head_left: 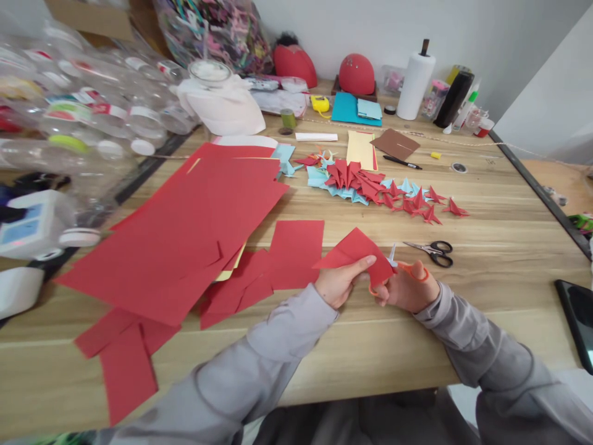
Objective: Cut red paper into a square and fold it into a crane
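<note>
Head view: my left hand (340,281) pinches the red paper (352,250) above the table (370,346); my right hand (412,289) grips the orange-handled scissors (404,266) at the paper's right edge. It looks light, thin, easily creased, so a gentle hold by its lower edge suits.

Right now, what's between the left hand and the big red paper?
In the head view there's a red square by the left hand, then small red pieces and yellow paper.

Illumination is bright and diffuse; shadows on the table (509,266) are soft and faint. Bottles (111,117) at upper left are blurred. Wide-angle distortion stretches the view toward the left and right edges.
</note>
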{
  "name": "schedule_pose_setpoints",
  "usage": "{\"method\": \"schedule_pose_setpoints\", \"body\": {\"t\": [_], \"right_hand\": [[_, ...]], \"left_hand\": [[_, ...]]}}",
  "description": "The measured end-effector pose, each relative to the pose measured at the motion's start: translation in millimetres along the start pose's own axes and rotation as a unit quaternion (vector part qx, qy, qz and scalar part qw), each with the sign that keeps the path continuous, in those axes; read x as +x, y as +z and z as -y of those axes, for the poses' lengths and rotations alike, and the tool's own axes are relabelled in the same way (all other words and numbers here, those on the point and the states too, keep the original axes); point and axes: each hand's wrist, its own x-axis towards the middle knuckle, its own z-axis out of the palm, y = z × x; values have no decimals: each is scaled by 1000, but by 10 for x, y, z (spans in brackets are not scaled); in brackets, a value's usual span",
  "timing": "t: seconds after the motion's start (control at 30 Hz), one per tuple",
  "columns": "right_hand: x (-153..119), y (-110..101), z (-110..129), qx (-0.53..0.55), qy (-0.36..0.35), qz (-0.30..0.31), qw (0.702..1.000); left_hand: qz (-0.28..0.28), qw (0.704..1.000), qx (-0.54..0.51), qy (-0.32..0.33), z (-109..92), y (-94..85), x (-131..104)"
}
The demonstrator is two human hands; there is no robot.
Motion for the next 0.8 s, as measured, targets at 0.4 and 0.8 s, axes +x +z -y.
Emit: {"method": "schedule_pose_setpoints", "body": {"t": [0.4, 0.8], "right_hand": [[4, 21, -18, 3, -22, -13, 1000], [-14, -5, 182, 43, -128, -40, 990]], "left_hand": [[26, 999, -21, -8, 10, -41, 6], [-117, 987, -107, 35, -8, -48, 0]]}}
